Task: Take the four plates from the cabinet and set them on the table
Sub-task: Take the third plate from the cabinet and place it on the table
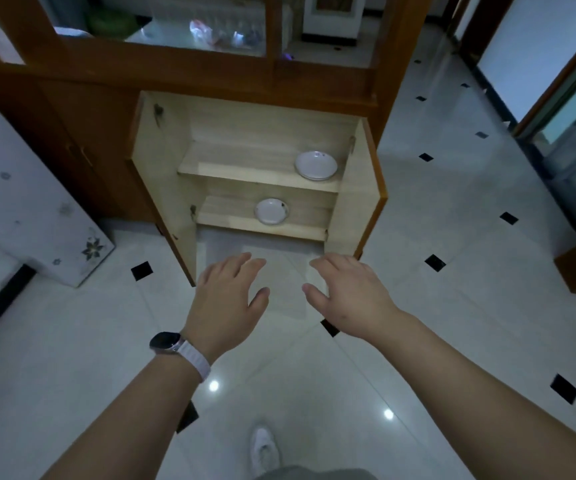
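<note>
The low wooden cabinet (pixel 255 133) stands ahead with both doors swung open. A white plate (pixel 316 165) lies at the right end of its upper shelf; it may be a small stack. Another white plate (pixel 271 211) lies near the middle of the lower shelf. My left hand (pixel 227 299), with a watch on the wrist, and my right hand (pixel 348 296) hover palms down over the floor just in front of the cabinet, fingers spread and holding nothing. Both hands are short of the shelves.
The left door (pixel 162 188) and right door (pixel 359 192) jut out toward me on either side of the hands. A white appliance with flower decals (pixel 30 209) stands at left. Glossy tiled floor (pixel 452 271) lies around; my shoe (pixel 262 448) shows below.
</note>
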The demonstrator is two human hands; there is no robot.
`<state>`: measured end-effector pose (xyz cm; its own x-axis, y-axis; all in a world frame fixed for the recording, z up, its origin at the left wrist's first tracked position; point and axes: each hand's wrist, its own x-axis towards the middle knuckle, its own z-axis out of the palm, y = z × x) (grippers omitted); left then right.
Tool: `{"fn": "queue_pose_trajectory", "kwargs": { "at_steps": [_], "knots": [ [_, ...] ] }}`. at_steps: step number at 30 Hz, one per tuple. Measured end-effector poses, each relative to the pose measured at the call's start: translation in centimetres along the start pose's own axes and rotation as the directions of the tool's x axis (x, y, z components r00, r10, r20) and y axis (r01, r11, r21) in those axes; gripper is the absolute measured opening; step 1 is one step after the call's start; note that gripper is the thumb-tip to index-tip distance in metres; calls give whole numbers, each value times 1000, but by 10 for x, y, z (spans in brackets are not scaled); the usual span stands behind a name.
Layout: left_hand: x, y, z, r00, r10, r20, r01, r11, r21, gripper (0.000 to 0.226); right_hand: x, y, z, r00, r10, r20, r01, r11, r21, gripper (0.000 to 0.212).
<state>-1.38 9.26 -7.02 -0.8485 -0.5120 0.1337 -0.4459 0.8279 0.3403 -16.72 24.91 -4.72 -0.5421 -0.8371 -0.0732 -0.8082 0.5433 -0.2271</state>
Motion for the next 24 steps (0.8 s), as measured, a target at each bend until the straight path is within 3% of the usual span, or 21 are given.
{"fn": "queue_pose_trajectory", "kwargs": {
  "at_steps": [11, 15, 20, 24],
  "knots": [
    [101, -77, -15, 998, 51, -33, -50, 998, 26, 49, 111, -21, -8, 996, 36, -86, -36, 999, 5, 50],
    [139, -95, -8, 997, 69, -17, -68, 997, 41, 48, 151, -13, -1, 996, 49, -72, -48, 999, 16, 52],
    [204, -118, 6, 998, 60, 7, -61, 996, 73, 50, 223, 8, 13, 998, 57, -32, -56, 998, 32, 72],
    [258, -129, 8, 996, 34, 82, -44, 991, 125, 54, 291, 26, 12, 999, 38, -5, -38, 999, 39, 66]
  ]
}}
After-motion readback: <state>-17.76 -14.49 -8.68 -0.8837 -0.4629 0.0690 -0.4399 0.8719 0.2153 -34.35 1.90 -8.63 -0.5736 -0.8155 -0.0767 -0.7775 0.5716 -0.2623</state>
